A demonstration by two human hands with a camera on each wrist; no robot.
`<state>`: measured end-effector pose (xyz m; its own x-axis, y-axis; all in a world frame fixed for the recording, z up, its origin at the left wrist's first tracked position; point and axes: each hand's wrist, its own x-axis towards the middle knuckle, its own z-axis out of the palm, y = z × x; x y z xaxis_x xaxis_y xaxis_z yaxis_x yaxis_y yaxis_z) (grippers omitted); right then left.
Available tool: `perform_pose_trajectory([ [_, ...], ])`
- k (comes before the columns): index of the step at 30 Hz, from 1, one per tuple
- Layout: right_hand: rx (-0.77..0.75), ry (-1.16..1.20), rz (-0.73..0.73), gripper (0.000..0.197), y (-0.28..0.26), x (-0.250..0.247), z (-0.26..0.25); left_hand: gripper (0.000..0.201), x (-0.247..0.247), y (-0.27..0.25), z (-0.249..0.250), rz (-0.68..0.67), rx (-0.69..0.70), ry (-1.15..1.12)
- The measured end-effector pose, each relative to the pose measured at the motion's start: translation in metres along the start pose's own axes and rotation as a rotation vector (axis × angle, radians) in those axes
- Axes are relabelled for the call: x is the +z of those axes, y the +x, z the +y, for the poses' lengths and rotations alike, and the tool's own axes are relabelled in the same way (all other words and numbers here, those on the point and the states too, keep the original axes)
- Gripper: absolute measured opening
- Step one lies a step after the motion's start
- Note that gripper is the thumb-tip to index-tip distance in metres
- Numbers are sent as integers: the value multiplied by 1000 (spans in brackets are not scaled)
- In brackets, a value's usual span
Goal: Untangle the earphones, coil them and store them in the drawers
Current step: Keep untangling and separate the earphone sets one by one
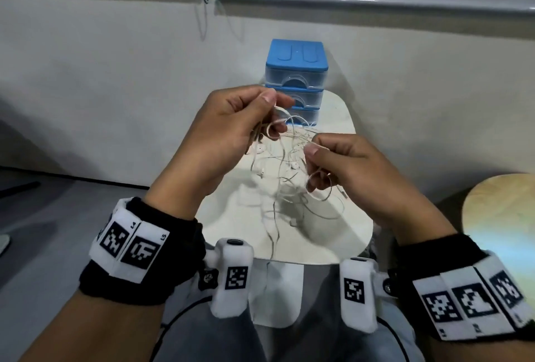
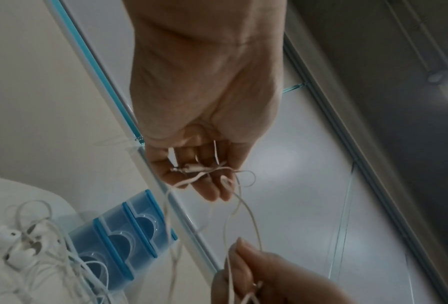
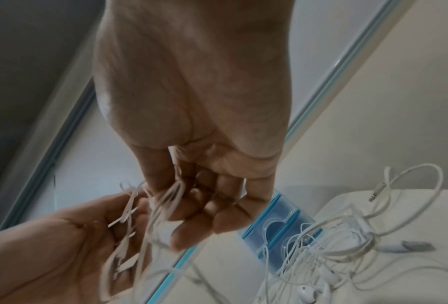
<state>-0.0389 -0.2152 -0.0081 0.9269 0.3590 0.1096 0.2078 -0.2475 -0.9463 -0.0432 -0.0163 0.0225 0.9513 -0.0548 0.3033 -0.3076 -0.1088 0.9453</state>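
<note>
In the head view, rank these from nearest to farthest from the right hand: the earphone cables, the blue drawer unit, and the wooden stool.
From the right hand:
1. Earphone cables: pinched in its fingers, between both hands.
2. Wooden stool: off to the right, low at the frame edge.
3. Blue drawer unit: ahead, at the table's far end.
Stool and drawers are fairly close; depth is uncertain.

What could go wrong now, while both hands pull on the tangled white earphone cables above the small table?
1. The left hand and right hand pinch strands of the same earphone tangle; pulling apart may tighten knots rather than loosen them.
2. Loops hang down onto the small table near its front edge, so earbuds could slide off.
3. All three compartments of the blue drawer unit look closed, and both hands are occupied; opening one may mean letting go of the cable.
</note>
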Motion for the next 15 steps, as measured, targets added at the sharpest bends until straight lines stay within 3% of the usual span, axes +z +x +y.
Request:
perform_pose_trajectory([
  [4, -8, 131, 210, 43, -1, -2, 6, 27, -10, 4, -5, 160, 18, 87],
  [7, 0, 284, 378, 54, -2, -9, 5, 27, -17, 5, -8, 203, 12, 90],
  [15, -24, 357, 359, 58, -3, -16, 1, 29, -17, 9, -8, 136, -15, 18],
])
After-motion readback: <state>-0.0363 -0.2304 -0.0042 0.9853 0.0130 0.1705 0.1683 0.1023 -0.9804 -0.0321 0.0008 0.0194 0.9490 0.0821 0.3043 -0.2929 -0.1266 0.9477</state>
